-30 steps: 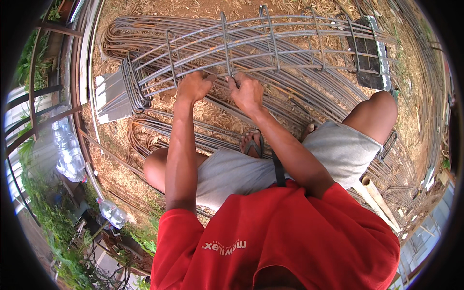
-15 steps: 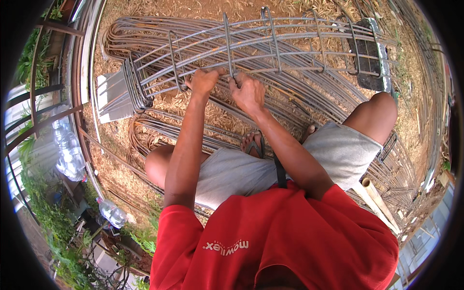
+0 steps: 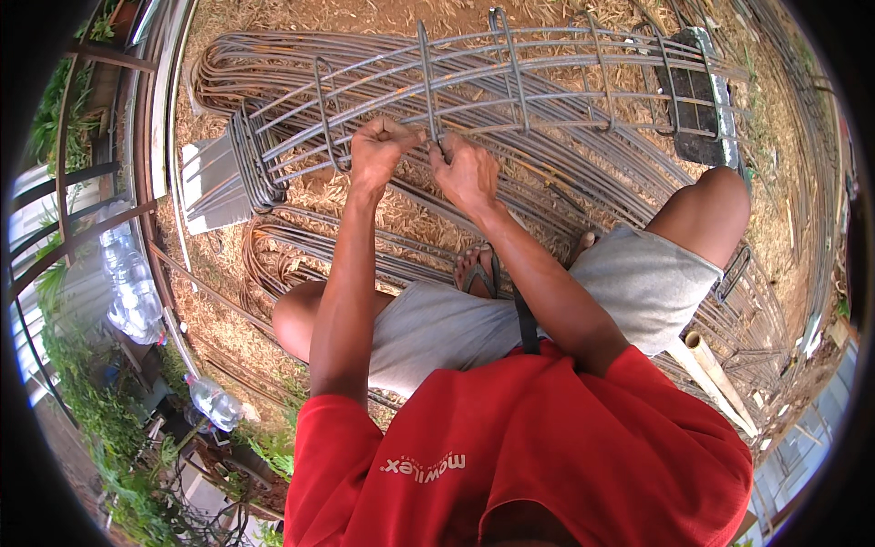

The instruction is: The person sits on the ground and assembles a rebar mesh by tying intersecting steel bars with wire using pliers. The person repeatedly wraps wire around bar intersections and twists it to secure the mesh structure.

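A long rebar cage [image 3: 547, 62], made of bars passing through square stirrups, stretches across in front of me. At the lower corner of one stirrup [image 3: 428, 77], my two hands meet close to the near bar. My left hand [image 3: 379, 155] is closed just left of that corner, thumb and forefinger pinched toward it. My right hand [image 3: 468, 175] is closed at the corner's right side, fingers curled against the bar. Whatever lies in either pinch is too small or hidden to make out. More stirrups [image 3: 255, 159] are bunched at the cage's left end.
Bundles of bent rebar [image 3: 219, 68] lie beneath and beside the cage. A dark block [image 3: 690, 91] stands under its right end, a grey board [image 3: 217, 187] under its left. Clear plastic bottles [image 3: 132, 283] are at the left; pale pipes [image 3: 715, 378] lie at lower right.
My left hand has risen slightly and turned at the wrist, its pinch still near the stirrup corner. My right hand has hardly moved.
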The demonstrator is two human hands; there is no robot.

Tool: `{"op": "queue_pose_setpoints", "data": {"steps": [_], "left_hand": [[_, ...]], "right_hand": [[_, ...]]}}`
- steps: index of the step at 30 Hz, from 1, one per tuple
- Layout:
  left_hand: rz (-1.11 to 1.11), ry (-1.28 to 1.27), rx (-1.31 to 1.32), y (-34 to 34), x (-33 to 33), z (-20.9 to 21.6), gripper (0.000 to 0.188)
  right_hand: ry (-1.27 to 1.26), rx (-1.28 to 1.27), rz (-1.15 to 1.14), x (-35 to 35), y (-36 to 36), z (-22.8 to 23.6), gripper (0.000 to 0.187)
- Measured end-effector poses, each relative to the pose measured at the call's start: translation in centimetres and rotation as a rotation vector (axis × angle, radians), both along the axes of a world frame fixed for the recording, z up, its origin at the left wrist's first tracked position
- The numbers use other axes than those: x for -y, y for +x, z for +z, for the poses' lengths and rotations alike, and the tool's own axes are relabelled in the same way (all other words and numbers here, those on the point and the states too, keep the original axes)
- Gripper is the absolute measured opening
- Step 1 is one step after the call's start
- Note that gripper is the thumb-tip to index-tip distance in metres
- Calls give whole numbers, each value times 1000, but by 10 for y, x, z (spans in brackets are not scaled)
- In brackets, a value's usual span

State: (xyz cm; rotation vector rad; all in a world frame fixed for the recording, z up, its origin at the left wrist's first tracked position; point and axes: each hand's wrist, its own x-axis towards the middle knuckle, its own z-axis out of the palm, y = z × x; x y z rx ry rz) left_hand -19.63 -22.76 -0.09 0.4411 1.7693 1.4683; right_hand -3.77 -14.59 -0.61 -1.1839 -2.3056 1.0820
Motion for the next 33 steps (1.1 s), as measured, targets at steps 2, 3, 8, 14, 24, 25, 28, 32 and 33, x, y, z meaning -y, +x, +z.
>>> {"op": "queue_pose_setpoints", "data": {"steps": [2,3,8,14,24,25,28,32,33], "left_hand": [[-22,60,14,3,3,-3,14],[-30,78,29,4,4,-5,16],[-136,-30,-110,-1,5,-5,19],[-306,-215,-323,-5,1,4,36],[-416,-243,-130,-27,0,-5,34],[-397,-199,-138,-25,0,-5,31],[-291,-216,-238,-14,-7,-3,24],[-154,-429,-424,7,-17,4,21],[-123,-455,-463,10,-19,4,22]], "right_hand": [[-2,-3,4,1,0,0,26],[-3,-2,7,1,0,0,26],[4,-9,-5,3,-1,0,26],[10,16,6,4,0,1,26],[22,49,31,3,-1,-4,27],[22,33,31,3,-1,-4,27],[21,16,28,2,-1,-6,28],[27,10,26,1,-1,-7,27],[20,11,27,1,-1,-7,27]]}}
